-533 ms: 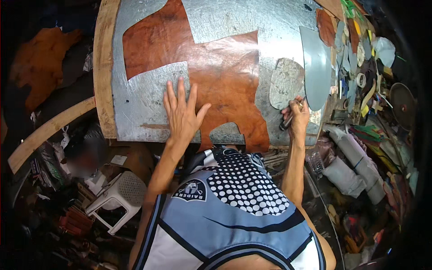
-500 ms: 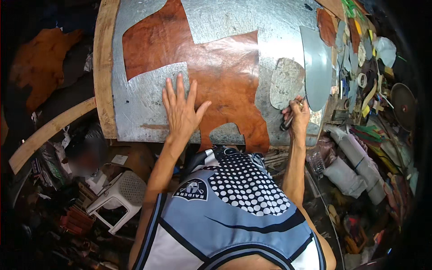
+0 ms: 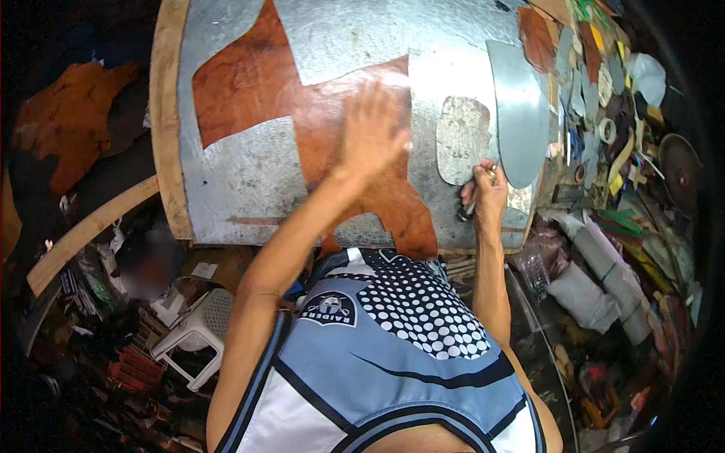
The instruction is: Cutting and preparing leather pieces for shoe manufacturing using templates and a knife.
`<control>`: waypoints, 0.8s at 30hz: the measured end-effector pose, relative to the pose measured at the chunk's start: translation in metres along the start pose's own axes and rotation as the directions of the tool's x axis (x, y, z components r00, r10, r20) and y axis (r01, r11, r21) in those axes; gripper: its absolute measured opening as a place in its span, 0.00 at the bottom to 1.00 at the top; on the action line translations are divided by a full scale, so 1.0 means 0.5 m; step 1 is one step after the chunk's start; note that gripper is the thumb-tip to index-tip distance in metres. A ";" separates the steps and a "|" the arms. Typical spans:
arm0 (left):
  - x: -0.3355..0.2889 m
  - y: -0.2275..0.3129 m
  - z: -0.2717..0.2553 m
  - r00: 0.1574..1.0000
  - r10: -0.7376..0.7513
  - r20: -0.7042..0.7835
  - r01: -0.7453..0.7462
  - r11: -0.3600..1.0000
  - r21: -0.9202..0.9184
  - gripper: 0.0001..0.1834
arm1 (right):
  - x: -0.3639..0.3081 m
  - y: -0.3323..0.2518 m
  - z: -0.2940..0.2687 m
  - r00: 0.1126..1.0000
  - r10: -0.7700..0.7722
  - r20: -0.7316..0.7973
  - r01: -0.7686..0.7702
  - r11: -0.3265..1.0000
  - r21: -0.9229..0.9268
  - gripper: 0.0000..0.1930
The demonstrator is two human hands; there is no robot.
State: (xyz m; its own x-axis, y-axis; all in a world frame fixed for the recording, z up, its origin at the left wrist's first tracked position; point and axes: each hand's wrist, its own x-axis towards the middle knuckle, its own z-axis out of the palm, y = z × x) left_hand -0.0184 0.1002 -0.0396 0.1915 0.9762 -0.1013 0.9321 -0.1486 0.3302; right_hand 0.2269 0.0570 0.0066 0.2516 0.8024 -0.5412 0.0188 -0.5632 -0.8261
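A large piece of brown leather (image 3: 253, 83) with cut-out edges lies flat on the metal-topped table (image 3: 355, 34). Over its middle is my left hand (image 3: 370, 140), blurred by motion, fingers stretched out and holding nothing. My right hand (image 3: 491, 195) is closed around a slim dark-handled tool (image 3: 466, 212) near the table's front right; its tip is hidden and I cannot make out its kind. Just beyond that hand lies a pale, worn oval template (image 3: 462, 134) with writing on it. Beside the template, to the right, is a long grey rounded sheet (image 3: 521, 113).
A wooden edge strip (image 3: 168, 113) runs along the table's left side. Scraps, templates and a roll of tape (image 3: 606, 131) crowd the right. A white plastic stool (image 3: 200, 332) stands at lower left, and wrapped rolls (image 3: 585, 296) lie at lower right.
My left hand has swept rightward from the leather's left edge to over its middle. The right hand stays near the template, still holding the tool. The whole view has shifted slightly.
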 end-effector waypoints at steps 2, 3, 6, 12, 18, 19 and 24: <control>-0.017 0.066 -0.022 0.984 0.047 0.172 -0.041 0.998 -0.038 0.40 | -0.001 -0.004 0.003 1.000 0.020 -0.002 -0.020 0.998 -0.053 0.12; -0.032 0.088 -0.012 0.978 0.119 0.171 -0.116 0.993 -0.032 0.41 | 0.000 -0.002 0.001 1.000 0.017 -0.007 -0.018 0.998 -0.054 0.12; -0.090 0.096 0.006 0.972 0.189 0.140 -0.177 0.980 -0.094 0.41 | -0.001 0.004 -0.012 1.000 0.008 -0.027 -0.009 0.999 -0.041 0.11; -0.166 -0.005 -0.002 0.991 0.100 0.083 -0.088 0.987 -0.135 0.42 | 0.003 0.015 -0.008 0.996 -0.087 0.023 0.087 0.996 0.011 0.10; -0.165 -0.143 -0.040 0.998 -0.068 0.005 0.068 0.998 0.017 0.39 | 0.008 0.021 -0.025 0.997 -0.075 0.009 0.075 0.997 -0.016 0.13; -0.162 -0.162 -0.060 0.995 -0.099 0.024 0.099 0.995 0.019 0.39 | 0.011 0.021 -0.026 0.998 -0.058 0.026 0.059 0.998 -0.024 0.13; -0.146 -0.267 -0.078 0.983 -0.123 -0.138 0.134 0.988 0.077 0.36 | 0.025 0.031 -0.023 0.995 -0.092 0.043 0.091 0.996 0.017 0.11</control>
State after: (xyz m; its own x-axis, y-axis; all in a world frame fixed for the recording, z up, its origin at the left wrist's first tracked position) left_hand -0.1689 0.0549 -0.0397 0.0316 0.9994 -0.0111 0.9703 -0.0280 0.2401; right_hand 0.2415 0.0562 -0.0114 0.2072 0.8583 -0.4695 0.0250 -0.4844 -0.8745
